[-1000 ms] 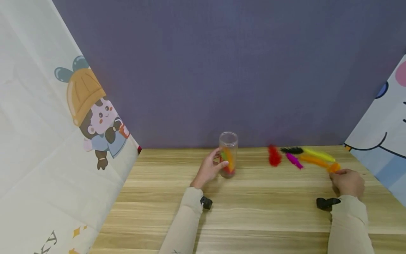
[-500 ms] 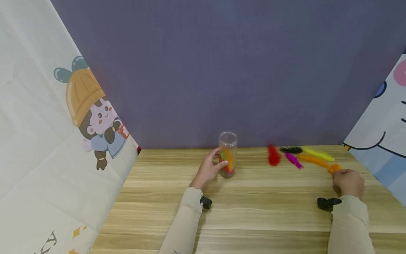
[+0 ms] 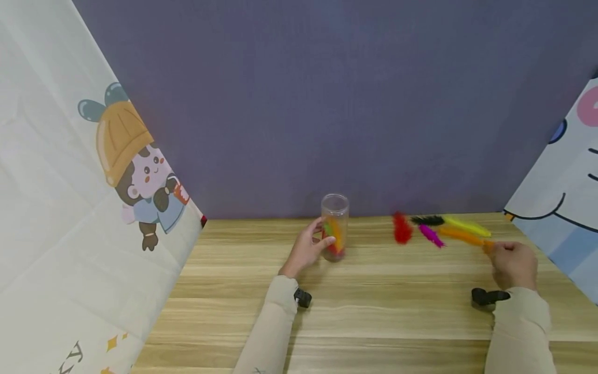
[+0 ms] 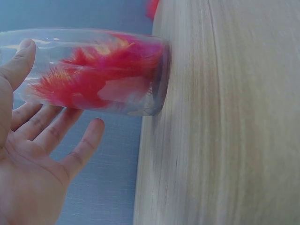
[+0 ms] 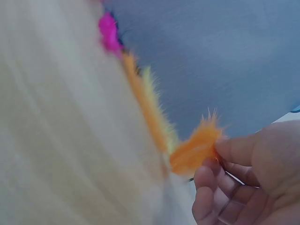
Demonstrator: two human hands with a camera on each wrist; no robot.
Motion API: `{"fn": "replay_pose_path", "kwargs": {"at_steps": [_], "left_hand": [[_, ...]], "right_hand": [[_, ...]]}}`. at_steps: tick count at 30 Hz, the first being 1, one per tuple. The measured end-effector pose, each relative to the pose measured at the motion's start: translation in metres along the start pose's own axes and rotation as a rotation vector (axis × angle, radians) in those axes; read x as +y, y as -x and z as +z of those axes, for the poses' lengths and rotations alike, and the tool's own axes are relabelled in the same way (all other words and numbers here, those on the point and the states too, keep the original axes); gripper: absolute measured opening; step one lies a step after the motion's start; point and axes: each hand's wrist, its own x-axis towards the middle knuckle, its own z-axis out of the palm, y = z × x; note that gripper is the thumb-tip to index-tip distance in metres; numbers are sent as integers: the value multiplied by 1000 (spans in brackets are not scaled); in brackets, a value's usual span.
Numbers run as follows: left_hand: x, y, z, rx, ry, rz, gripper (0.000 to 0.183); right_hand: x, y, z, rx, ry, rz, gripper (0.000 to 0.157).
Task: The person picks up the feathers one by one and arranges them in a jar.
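In the head view my left hand (image 3: 306,251) holds a tall clear glass (image 3: 336,206) upright on the table, thumb on one side and fingers on the other. Red, yellow-orange and green feathers are inside it; the left wrist view shows the red feathers (image 4: 93,79) near its bottom. Far to the right, my right hand (image 3: 516,265) pinches a small orange feather (image 5: 197,147) between thumb and fingers. A longer orange feather (image 3: 460,235) lies just left of that hand, its end close to the pinched one.
Beside the orange feather lie a yellow feather (image 3: 469,226), a black feather (image 3: 427,221), a magenta feather (image 3: 432,236) and a red feather (image 3: 402,228). They rest near the back edge of the wooden table (image 3: 374,311), before a grey-blue backdrop (image 3: 336,104).
My right hand has turned and shifted slightly right, and less of the pinched orange feather shows in the head view. My left hand stays on the glass.
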Motion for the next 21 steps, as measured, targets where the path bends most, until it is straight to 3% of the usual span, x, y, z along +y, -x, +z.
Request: {"fn": "replay_pose_path", "kwargs": {"at_steps": [5,15,21], "left_hand": [[0,1,-1,-4,3,-9,67],[1,0,-2,-5,1,7,65],[2,2,-2,-7,19,0,66]], "right_hand": [[-12,2,-6,56,19,-100,52],[-39,19,-15,79,-20,-146,56],[-54,26,-16,118,-12,-173,50]]}}
